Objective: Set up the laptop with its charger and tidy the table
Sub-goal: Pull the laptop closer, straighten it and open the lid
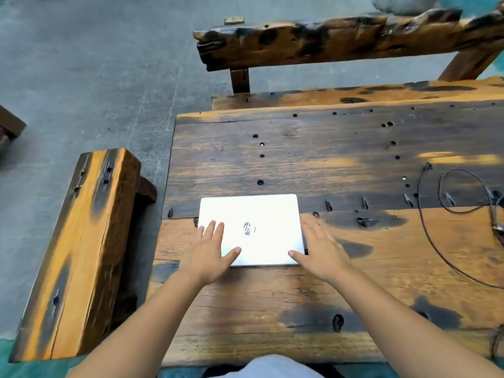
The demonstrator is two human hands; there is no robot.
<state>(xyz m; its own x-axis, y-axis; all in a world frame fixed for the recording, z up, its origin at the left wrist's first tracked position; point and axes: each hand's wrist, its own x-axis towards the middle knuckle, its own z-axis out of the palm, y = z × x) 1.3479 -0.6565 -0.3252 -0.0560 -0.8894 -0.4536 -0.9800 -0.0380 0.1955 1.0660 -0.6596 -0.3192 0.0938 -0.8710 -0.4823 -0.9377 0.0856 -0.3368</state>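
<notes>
Laptop lies closed on the wooden bench, near its left end, with both hands on it.
Left hand rests flat on the lid's near-left corner, its grip spread wide; right hand lies along the right edge, grip spread too, thumb touching the near-right corner. Charger cable loops on the bench well apart, to the right.

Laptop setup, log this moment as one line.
laptop: closed, flat on table | left hand: open on lid | right hand: open at right edge | charger cable: loose, unplugged, far right
</notes>
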